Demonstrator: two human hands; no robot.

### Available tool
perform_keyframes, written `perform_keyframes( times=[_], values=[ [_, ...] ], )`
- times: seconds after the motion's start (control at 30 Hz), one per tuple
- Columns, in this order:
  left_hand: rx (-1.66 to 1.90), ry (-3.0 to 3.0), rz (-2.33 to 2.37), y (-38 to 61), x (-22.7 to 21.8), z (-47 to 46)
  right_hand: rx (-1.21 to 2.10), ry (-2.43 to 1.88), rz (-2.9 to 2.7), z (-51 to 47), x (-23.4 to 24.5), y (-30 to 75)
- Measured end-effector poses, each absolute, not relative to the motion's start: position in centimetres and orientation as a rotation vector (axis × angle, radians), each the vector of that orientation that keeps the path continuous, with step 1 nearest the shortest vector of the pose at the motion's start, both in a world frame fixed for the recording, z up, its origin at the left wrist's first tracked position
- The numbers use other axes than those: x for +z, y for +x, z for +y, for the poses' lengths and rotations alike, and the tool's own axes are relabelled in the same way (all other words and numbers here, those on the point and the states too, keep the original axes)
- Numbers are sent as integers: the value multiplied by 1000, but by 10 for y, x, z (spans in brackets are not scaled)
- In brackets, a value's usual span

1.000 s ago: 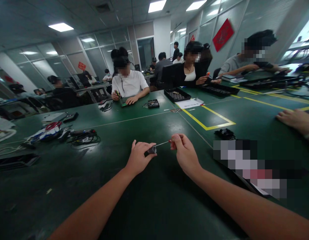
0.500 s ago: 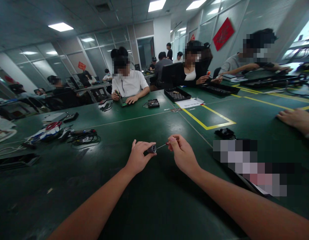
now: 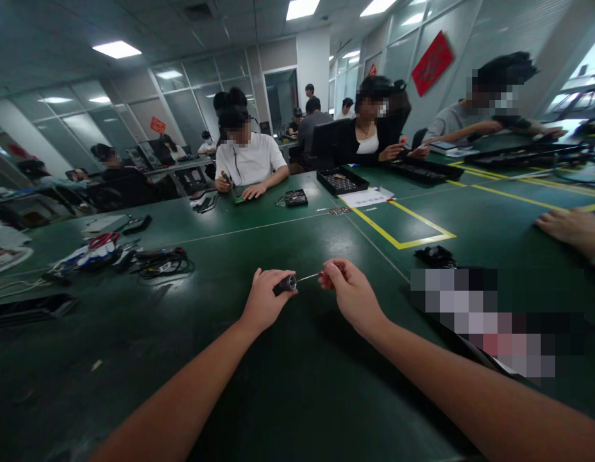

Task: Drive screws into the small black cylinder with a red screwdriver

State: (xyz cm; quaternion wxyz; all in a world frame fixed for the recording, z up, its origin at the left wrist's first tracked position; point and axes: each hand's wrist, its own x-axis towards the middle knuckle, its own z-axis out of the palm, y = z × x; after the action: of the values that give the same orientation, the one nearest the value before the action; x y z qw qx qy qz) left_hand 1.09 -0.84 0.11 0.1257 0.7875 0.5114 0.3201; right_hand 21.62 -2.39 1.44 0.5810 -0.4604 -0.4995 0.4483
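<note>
My left hand [image 3: 266,301] is closed round a small dark cylindrical part [image 3: 284,284] with a silvery end, held just above the green table [image 3: 288,398]. My right hand [image 3: 350,292] pinches the reddish handle of a thin screwdriver [image 3: 311,277]. Its metal shaft points left, and the tip sits at the open end of the cylinder. Both hands are close together near the middle of the view.
A pile of cables and tools [image 3: 119,256] lies at the left. A small black object [image 3: 435,255] rests at the right, near a yellow-taped rectangle [image 3: 403,224]. Another person's hand [image 3: 574,229] lies at the far right. Several people work across the table.
My right hand has moved a little left towards my left hand, so less of the screwdriver shaft shows between them. Both hands have risen slightly in the view.
</note>
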Motion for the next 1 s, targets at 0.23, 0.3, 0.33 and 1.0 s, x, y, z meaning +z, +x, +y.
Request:
perform_keyframes(
  times=[0.23,0.3,0.33,1.0],
  values=[
    [987,2251,1497,10,-2,-8,1001,-1096,-1252,-26,17,218],
    [990,2249,1486,11,-1,-8,996,-1104,-1280,-27,17,217],
    [990,2247,1478,11,0,-9,986,-1109,-1296,-28,18,217],
    [927,2268,1483,12,0,-9,697,-1136,-1421,-38,29,221]
  ],
)
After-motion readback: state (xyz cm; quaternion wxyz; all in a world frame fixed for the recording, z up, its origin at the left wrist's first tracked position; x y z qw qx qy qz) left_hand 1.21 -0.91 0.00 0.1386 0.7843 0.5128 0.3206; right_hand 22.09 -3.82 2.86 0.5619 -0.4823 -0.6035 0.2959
